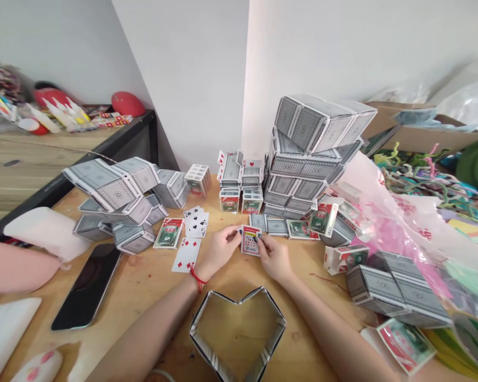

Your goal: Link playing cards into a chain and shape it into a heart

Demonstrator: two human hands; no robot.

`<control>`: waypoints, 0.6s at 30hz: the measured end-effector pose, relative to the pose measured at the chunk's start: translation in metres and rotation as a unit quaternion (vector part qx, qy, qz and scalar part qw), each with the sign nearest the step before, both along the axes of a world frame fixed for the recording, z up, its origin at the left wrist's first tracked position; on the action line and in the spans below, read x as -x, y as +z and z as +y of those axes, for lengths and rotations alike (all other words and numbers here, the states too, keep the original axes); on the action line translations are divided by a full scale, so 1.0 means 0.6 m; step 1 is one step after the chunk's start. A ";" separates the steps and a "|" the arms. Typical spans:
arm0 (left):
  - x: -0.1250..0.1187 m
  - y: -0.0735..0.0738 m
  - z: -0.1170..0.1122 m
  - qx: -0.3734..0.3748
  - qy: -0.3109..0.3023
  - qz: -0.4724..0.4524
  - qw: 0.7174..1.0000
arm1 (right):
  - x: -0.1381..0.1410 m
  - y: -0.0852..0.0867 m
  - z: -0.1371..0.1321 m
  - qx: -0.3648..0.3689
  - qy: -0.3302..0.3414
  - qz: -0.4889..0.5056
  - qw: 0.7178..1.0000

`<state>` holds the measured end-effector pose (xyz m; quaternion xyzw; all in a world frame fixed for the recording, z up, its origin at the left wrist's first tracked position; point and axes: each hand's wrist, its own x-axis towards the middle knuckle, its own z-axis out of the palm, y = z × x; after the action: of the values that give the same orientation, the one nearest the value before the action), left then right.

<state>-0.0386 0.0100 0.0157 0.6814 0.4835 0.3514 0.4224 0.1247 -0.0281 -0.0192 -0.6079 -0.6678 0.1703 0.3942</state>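
Note:
My left hand and my right hand are closed on a small playing card with red, yellow and fine print, one at each side edge. It is held low over the wooden table. Between my forearms lies a heart-shaped frame folded from cards. To the left of my left hand are a diamond card, some fanned spade cards and a red and green card box. Face-down grey cards lie just beyond my right hand.
Tall stacked blocks of grey cards stand at back right, with more blocks at left. Card boxes line the back near the wall. A phone lies at left; a card block and pink plastic are at right.

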 end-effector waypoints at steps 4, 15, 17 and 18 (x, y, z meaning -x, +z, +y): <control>-0.005 -0.002 0.000 -0.033 0.023 0.026 0.999 | 0.013 0.006 -0.002 -0.079 -0.018 -0.121 0.989; -0.013 -0.021 0.003 -0.055 0.046 -0.008 0.997 | 0.035 0.006 -0.007 -0.114 -0.034 -0.157 0.980; -0.008 -0.018 0.004 -0.032 0.026 -0.021 0.999 | 0.022 0.005 -0.006 -0.078 -0.027 -0.088 0.993; -0.005 -0.015 0.005 -0.019 0.004 -0.020 1.000 | 0.015 0.006 -0.005 -0.068 -0.026 -0.061 0.995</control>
<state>-0.0354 0.0128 0.0066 0.6801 0.4706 0.3757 0.4181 0.1158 -0.0313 -0.0157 -0.6063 -0.6846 0.0766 0.3973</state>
